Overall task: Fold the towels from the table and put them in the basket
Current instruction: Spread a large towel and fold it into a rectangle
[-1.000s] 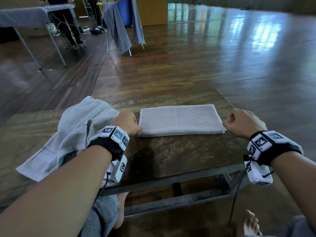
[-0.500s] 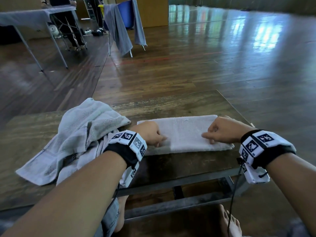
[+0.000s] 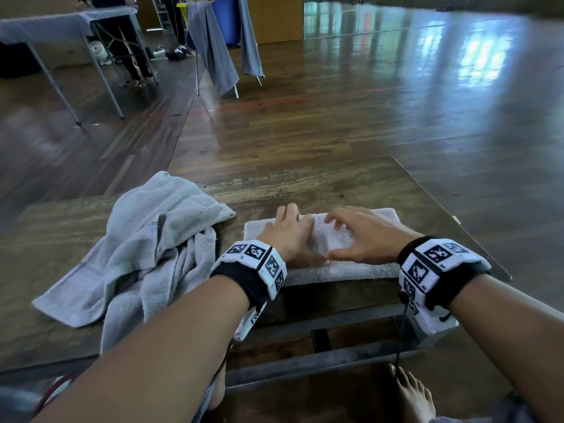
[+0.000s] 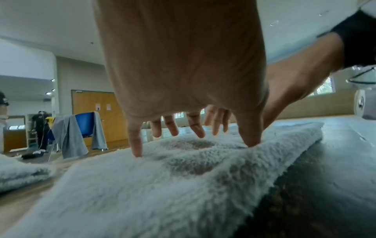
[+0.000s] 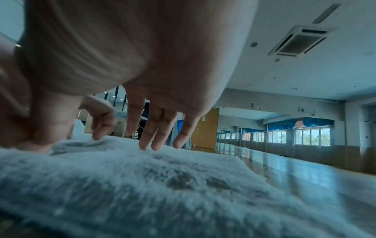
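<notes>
A folded white towel (image 3: 360, 267) lies as a flat strip near the front right of the wooden table (image 3: 320, 184). Both hands rest on its middle, side by side. My left hand (image 3: 290, 230) has its fingers spread and its fingertips (image 4: 136, 151) touch the pile of the towel (image 4: 162, 185). My right hand (image 3: 360, 233) is spread too, with its fingertips (image 5: 146, 145) on the towel (image 5: 162, 185). Neither hand grips cloth. A crumpled pale towel (image 3: 143, 248) lies heaped to the left. No basket is in view.
The table's right edge (image 3: 457, 221) runs close to the towel's end. On the wooden floor beyond stand a blue chair (image 3: 225, 22) draped with grey cloth and a covered folding table (image 3: 61, 29) at the back left. My bare feet (image 3: 412, 395) show under the table.
Both hands have slid inward from the towel's two ends and now meet at its middle. Their fingers have spread out flat on it. The towel sits nearer the front edge in view.
</notes>
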Available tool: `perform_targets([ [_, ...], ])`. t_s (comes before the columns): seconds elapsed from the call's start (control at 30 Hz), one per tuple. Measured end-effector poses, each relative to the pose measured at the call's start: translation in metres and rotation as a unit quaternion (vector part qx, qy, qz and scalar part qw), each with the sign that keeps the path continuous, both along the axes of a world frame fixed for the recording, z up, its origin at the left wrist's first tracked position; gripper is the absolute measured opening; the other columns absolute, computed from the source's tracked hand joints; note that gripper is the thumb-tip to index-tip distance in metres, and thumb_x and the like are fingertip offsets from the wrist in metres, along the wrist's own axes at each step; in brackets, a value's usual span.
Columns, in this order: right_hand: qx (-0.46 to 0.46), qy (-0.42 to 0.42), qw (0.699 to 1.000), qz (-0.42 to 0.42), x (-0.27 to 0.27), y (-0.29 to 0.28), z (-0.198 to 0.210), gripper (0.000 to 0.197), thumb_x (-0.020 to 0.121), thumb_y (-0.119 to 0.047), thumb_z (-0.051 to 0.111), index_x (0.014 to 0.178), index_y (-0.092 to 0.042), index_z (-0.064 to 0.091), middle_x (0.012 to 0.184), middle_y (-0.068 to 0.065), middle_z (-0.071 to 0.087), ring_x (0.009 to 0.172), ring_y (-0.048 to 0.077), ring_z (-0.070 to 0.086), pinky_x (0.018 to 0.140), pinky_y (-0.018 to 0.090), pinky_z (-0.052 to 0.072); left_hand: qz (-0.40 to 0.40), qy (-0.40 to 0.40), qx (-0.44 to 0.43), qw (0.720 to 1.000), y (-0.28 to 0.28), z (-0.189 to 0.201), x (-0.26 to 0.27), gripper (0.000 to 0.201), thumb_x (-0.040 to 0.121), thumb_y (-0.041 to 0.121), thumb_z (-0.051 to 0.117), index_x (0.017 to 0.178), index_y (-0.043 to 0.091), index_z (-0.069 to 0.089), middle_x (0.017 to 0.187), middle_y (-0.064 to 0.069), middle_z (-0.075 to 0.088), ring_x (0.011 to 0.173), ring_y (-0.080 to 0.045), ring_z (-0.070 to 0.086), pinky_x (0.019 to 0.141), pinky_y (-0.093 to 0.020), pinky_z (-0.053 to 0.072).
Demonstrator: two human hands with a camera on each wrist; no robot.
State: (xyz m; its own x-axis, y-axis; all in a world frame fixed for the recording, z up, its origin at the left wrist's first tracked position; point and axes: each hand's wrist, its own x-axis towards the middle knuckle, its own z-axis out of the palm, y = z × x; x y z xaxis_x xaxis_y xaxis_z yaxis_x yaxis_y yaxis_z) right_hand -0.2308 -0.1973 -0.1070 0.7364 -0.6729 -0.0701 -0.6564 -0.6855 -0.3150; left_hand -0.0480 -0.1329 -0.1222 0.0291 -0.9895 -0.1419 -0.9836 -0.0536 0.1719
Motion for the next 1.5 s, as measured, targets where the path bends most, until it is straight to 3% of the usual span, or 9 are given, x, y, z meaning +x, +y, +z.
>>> perform_targets([
  [0.1, 0.047, 0.028, 0.998, 0.025, 0.006, 0.005, -0.009, 0.084, 0.083, -0.055, 0.071, 0.152, -0.026, 0.032, 0.154, -0.005, 0.038, 0.141, 0.016, 0.034, 0.116, 0.038, 0.032, -0.014, 0.004, 0.055, 0.998, 0.006, -0.006, 0.002, 0.068, 0.072, 0.075, 0.061, 0.121, 0.034, 0.035, 0.135, 0.002, 0.026, 0.132, -0.021, 0.023, 0.108, -0.048, 0.028],
  [0.23, 0.138, 0.044, 0.989, 0.022, -0.001, 0.004, -0.018, 0.104, 0.081, -0.065, 0.069, 0.159, -0.026, 0.012, 0.165, -0.009, 0.013, 0.149, 0.018, 0.02, 0.121, 0.042, 0.022, -0.014, 0.027, 0.12, 0.992, 0.012, -0.013, 0.013, 0.097, 0.077, 0.08, 0.05, 0.152, 0.033, 0.009, 0.163, 0.005, -0.005, 0.151, -0.02, -0.008, 0.121, -0.047, 0.002],
  [0.47, 0.129, 0.056, 0.99, 0.014, -0.009, -0.001, -0.036, 0.11, 0.077, -0.079, 0.059, 0.159, -0.038, -0.002, 0.166, -0.018, -0.015, 0.151, 0.006, -0.019, 0.122, 0.041, -0.009, -0.018, 0.023, 0.114, 0.993, 0.017, -0.024, 0.018, 0.106, 0.076, 0.085, 0.042, 0.154, 0.037, -0.011, 0.163, 0.006, -0.024, 0.15, -0.018, -0.022, 0.12, -0.053, -0.01],
  [0.7, 0.126, 0.112, 0.985, -0.031, -0.014, -0.012, -0.04, 0.142, 0.041, -0.107, 0.041, 0.155, -0.043, -0.015, 0.162, -0.016, -0.029, 0.149, 0.012, -0.028, 0.121, 0.048, -0.013, -0.006, 0.013, 0.15, 0.989, 0.015, -0.026, 0.029, 0.131, 0.058, 0.096, 0.046, 0.147, 0.037, -0.03, 0.158, 0.01, -0.034, 0.146, -0.012, -0.029, 0.114, -0.061, -0.014],
  [1.0, 0.142, 0.172, 0.97, -0.099, -0.025, -0.016, -0.033, 0.155, 0.03, -0.11, 0.043, 0.152, -0.042, -0.026, 0.159, -0.015, -0.037, 0.148, 0.015, -0.033, 0.12, 0.055, -0.015, 0.046, 0.006, 0.166, 0.985, 0.031, -0.021, 0.051, 0.15, 0.046, 0.091, 0.064, 0.147, 0.035, -0.032, 0.156, 0.008, -0.038, 0.146, -0.016, -0.031, 0.117, -0.064, -0.004],
  [1.2, 0.183, 0.221, 0.946, -0.153, -0.033, -0.013, -0.018, 0.168, 0.02, -0.109, 0.044, 0.15, -0.035, -0.033, 0.156, -0.011, -0.043, 0.147, 0.02, -0.035, 0.121, 0.06, -0.008, 0.044, 0.0, 0.172, 0.984, 0.037, -0.014, 0.053, 0.15, 0.05, 0.088, 0.066, 0.148, 0.031, -0.032, 0.156, 0.005, -0.038, 0.147, -0.019, -0.029, 0.119, -0.06, -0.002],
  [1.3, 0.159, 0.216, 0.951, -0.157, -0.033, -0.009, -0.02, 0.165, 0.025, -0.109, 0.042, 0.151, -0.032, -0.032, 0.157, -0.009, -0.041, 0.148, 0.019, -0.033, 0.12, 0.062, -0.008, 0.039, -0.007, 0.169, 0.985, 0.037, -0.014, 0.051, 0.148, 0.053, 0.086, 0.066, 0.15, 0.027, -0.03, 0.158, 0.002, -0.036, 0.147, -0.021, -0.029, 0.119, -0.058, 0.002],
  [1.43, 0.1, 0.156, 0.97, -0.159, -0.031, -0.007, -0.022, 0.153, 0.036, -0.11, 0.034, 0.158, -0.032, -0.012, 0.167, -0.003, -0.021, 0.153, 0.021, -0.021, 0.118, 0.059, -0.011, 0.028, -0.041, 0.194, 0.98, 0.028, -0.003, 0.052, 0.149, 0.049, 0.093, 0.059, 0.152, 0.024, -0.025, 0.161, -0.002, -0.028, 0.15, -0.025, -0.02, 0.12, -0.055, 0.006],
  [1.5, 0.062, 0.091, 0.981, -0.159, -0.026, -0.005, -0.017, 0.125, 0.057, -0.102, 0.037, 0.157, -0.032, 0.009, 0.164, 0.003, 0.006, 0.152, 0.028, 0.001, 0.12, 0.055, 0.007, 0.027, -0.032, 0.212, 0.976, 0.02, 0.007, 0.054, 0.148, 0.046, 0.096, 0.056, 0.153, 0.028, -0.02, 0.162, -0.003, -0.024, 0.151, -0.029, -0.013, 0.119, -0.055, 0.008],
])
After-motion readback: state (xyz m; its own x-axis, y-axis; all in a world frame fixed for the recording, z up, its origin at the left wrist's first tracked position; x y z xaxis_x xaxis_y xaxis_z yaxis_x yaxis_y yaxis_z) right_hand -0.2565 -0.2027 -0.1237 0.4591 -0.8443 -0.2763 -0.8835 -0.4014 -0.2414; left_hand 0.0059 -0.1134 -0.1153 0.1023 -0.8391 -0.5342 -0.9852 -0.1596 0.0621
